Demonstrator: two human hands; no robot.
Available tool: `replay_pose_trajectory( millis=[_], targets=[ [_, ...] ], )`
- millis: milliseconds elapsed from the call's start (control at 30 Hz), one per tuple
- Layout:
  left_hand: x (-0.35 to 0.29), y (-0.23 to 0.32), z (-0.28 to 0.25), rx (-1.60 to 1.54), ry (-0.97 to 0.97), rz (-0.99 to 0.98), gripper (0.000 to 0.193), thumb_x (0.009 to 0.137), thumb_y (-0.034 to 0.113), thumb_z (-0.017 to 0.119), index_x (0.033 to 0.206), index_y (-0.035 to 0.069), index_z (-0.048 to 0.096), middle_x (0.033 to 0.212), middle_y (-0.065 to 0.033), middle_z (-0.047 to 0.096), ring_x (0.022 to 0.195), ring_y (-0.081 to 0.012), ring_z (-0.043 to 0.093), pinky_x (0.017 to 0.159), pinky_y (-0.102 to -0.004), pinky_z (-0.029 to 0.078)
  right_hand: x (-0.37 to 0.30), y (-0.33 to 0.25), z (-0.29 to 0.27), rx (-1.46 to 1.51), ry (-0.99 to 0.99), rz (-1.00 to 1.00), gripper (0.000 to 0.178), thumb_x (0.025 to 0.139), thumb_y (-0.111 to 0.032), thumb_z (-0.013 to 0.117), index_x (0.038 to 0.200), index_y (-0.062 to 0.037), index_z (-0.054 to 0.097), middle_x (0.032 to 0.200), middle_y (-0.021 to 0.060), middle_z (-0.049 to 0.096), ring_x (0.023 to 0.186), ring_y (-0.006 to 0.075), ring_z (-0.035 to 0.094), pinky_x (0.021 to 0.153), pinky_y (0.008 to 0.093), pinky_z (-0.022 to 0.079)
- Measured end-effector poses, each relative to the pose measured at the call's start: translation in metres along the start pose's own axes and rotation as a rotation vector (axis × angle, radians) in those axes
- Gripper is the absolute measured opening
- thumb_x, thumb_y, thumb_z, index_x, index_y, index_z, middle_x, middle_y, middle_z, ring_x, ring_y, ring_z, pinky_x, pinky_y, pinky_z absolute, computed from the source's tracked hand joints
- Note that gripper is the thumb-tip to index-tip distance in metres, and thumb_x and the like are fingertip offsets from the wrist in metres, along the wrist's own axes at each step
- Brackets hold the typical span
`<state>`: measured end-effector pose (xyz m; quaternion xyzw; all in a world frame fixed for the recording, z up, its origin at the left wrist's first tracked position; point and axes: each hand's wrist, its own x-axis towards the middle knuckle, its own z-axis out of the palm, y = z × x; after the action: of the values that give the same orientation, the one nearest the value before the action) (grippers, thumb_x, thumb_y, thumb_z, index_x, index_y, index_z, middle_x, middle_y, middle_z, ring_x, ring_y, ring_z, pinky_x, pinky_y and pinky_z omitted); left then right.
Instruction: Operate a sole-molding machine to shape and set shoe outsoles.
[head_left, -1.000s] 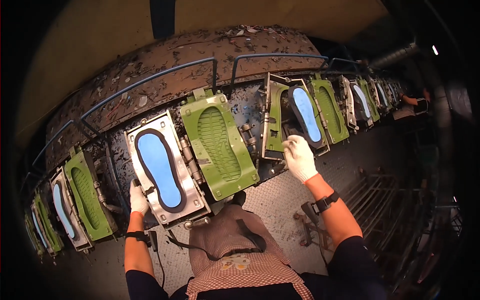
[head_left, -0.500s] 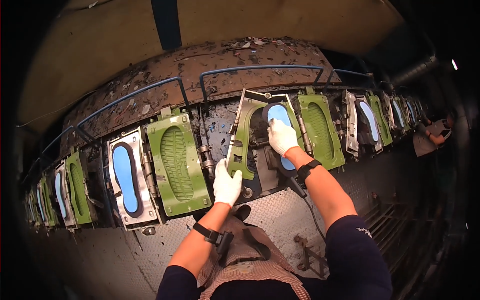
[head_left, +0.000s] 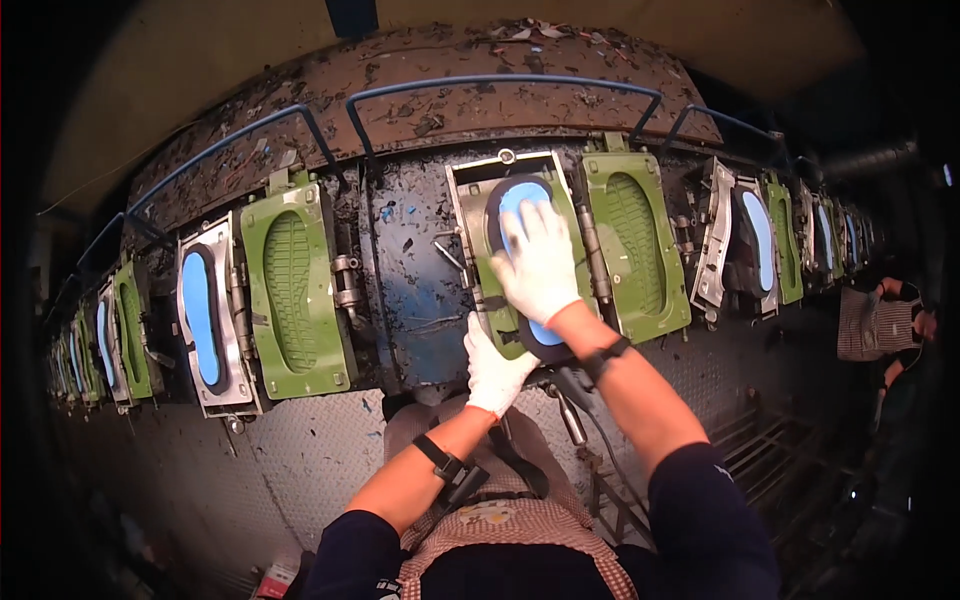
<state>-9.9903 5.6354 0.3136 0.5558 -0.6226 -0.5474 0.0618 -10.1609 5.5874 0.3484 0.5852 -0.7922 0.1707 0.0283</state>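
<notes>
Nearby, a checked cloth apron [head_left: 520,530]; just past it the gloved left hand [head_left: 497,375], thumb apart from fingers, touches the green metal mould [head_left: 474,205] at its lower corner, though I cannot tell if it grips. The gloved right hand [head_left: 540,260] lies fingers spread on the smooth blue-topped sole [head_left: 520,192] over that mould; farther, a bent blue rail [head_left: 500,78], then a scrap-strewn brown board [head_left: 400,65]

A grey, patterned metal floor [head_left: 320,450] is stretching out below, fading into darkness toward the sides. Blue tubular rails [head_left: 500,78] are running before a brown ledge [head_left: 420,112] that is lying strewn with scraps. Beyond, a tan surface [head_left: 180,110] is standing in shadow, while a small white light [head_left: 947,175] is glowing far right.
</notes>
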Motion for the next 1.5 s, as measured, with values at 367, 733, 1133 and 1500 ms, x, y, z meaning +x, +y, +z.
replay_pose_trajectory(
  millis=[367,733,1133,1500],
  targets=[
    [0.034,0.006,-0.008,0.227,0.153,1.069,0.047,0.063,-0.002,0.073,0.11,0.002,0.072,0.115,-0.0145,0.071,0.113,-0.0374,0.067,0.101,-0.0457,0.055,-0.126,0.057,-0.018,0.736,-0.169,-0.095,0.049,0.095,-0.017,0.071,0.138,0.0003,0.058,0.14,0.0167,0.057,0.133,0.033,0.058,0.115,0.0444,0.045],
    [0.026,0.011,-0.012,0.125,0.095,0.924,0.023,0.08,0.004,0.079,0.103,0.003,0.075,0.106,-0.0129,0.075,0.107,-0.034,0.07,0.097,-0.0429,0.056,-0.109,0.052,-0.013,0.705,-0.215,0.134,0.019,0.092,-0.027,0.073,0.09,-0.0084,0.076,0.09,0.0095,0.067,0.091,0.0315,0.062,0.083,0.0428,0.051],
    [0.016,0.025,0.002,0.47,0.119,1.031,0.053,0.065,0.022,0.09,0.113,0.008,0.071,0.111,-0.0086,0.062,0.108,-0.0326,0.061,0.09,-0.0459,0.05,0.012,0.024,-0.005,0.183,0.024,-0.036,0.042,0.095,-0.019,0.067,0.131,0.0032,0.06,0.136,0.0236,0.061,0.132,0.0422,0.053,0.114,0.0484,0.041],
    [0.026,0.013,-0.021,0.479,0.031,1.06,0.051,0.07,0.021,0.085,0.118,0.009,0.07,0.111,-0.0062,0.062,0.112,-0.0282,0.061,0.093,-0.0432,0.048,0.052,0.014,0.038,0.166,-0.025,0.022,0.032,0.089,-0.031,0.069,0.104,-0.0029,0.064,0.106,0.0169,0.06,0.11,0.0358,0.057,0.096,0.0476,0.048]
  ],
)
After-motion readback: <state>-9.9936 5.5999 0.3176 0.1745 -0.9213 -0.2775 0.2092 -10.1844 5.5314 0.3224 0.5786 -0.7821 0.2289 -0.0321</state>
